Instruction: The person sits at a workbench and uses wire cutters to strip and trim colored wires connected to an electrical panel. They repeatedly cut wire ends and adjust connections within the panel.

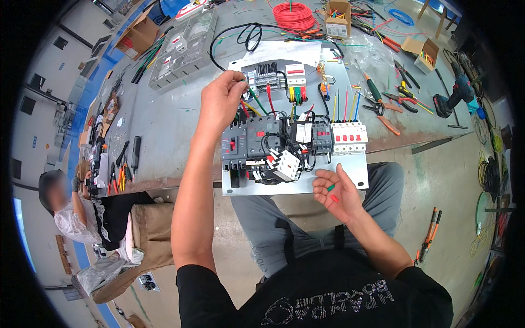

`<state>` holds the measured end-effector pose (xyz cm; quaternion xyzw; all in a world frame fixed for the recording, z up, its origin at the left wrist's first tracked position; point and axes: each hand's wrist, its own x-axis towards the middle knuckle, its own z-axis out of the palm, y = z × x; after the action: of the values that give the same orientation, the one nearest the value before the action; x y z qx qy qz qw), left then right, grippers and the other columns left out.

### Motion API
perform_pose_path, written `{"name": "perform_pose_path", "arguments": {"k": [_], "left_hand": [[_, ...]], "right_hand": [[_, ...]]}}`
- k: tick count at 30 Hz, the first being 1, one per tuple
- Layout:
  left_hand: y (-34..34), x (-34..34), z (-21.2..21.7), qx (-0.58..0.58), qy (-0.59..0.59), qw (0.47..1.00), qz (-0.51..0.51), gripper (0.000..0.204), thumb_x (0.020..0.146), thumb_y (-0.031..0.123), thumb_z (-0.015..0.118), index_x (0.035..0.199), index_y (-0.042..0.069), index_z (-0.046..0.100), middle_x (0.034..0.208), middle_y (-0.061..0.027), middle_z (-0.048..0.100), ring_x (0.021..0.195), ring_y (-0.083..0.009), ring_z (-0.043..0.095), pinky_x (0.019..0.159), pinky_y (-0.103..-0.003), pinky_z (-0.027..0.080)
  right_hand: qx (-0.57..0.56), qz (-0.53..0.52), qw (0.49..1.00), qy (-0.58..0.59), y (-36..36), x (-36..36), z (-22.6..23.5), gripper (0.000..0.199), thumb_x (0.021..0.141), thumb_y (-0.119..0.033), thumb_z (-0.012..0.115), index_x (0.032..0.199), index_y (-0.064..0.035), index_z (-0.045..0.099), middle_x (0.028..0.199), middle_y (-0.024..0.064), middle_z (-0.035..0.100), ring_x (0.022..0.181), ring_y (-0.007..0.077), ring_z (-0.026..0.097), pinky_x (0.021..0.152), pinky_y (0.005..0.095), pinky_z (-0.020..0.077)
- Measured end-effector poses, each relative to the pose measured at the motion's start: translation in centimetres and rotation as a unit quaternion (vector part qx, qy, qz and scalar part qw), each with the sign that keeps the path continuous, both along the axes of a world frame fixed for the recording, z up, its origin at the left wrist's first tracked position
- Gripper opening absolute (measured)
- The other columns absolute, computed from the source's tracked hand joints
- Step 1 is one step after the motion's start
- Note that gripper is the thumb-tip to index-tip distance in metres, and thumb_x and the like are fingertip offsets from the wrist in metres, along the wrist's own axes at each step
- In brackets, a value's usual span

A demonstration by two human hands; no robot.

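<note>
A white metal mounting plate (306, 187) fitted with electrical parts rests at the table's front edge, partly over my lap. My left hand (221, 101) is closed in a pinch at the upper end of a green wire (257, 101) that rises from the dark circuit breakers (262, 134). A red wire (269, 98) stands up beside it. My right hand (340, 197) is turned palm up in front of the plate, fingers curled, cradling a small green sleeve (331, 187) and a red sleeve (334, 198). Nearest it are the white breakers with red switches (349, 136) and a white contactor block (285, 165).
Pliers (383, 109), a screwdriver (373, 86) and a cordless drill (455, 93) lie to the right. At the back are a red wire coil (294, 16), a small cardboard box (337, 19) and clear plastic trays (183, 49). A co-worker (76, 210) sits at far left.
</note>
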<state>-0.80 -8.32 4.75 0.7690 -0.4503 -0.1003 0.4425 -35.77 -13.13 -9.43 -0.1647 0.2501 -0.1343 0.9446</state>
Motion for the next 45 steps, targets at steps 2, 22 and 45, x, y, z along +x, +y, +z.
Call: {"name": "perform_pose_path", "arguments": {"k": [2, 22, 45], "left_hand": [[-0.1, 0.4, -0.6, -0.002, 0.008, 1.0, -0.005, 0.016, 0.103, 0.007, 0.064, 0.112, -0.005, 0.066, 0.098, -0.0111, 0.077, 0.094, -0.0137, 0.073, 0.084, -0.028, 0.056], [-1.1, -0.5, 1.7, 0.164, -0.241, 0.955, -0.045, 0.023, 0.092, 0.018, 0.075, 0.101, -0.002, 0.071, 0.084, -0.0175, 0.073, 0.072, -0.0261, 0.07, 0.069, -0.039, 0.053], [10.9, -24.4, -3.5, 0.12, -0.173, 0.973, -0.095, 0.038, 0.08, 0.008, 0.079, 0.117, 0.007, 0.074, 0.101, -0.0078, 0.068, 0.094, -0.0292, 0.068, 0.076, -0.04, 0.057]], "right_hand": [[-0.002, 0.005, 1.0, -0.002, 0.1, 0.1, -0.1, 0.061, 0.111, -0.055, 0.043, 0.125, 0.0005, 0.065, 0.106, 0.0149, 0.073, 0.096, 0.0234, 0.069, 0.087, 0.0374, 0.0571], [-0.016, 0.023, 1.0, -0.002, 0.2, -0.1, -0.3, 0.061, 0.111, -0.056, 0.041, 0.126, -0.0022, 0.065, 0.106, 0.0137, 0.073, 0.094, 0.0219, 0.069, 0.086, 0.0358, 0.0561], [0.038, 0.056, 0.992, -0.105, 4.4, 0.4, 6.1, 0.086, 0.107, -0.071, 0.027, 0.157, -0.002, 0.04, 0.149, 0.0204, 0.056, 0.136, 0.0291, 0.054, 0.117, 0.044, 0.0386]]}}
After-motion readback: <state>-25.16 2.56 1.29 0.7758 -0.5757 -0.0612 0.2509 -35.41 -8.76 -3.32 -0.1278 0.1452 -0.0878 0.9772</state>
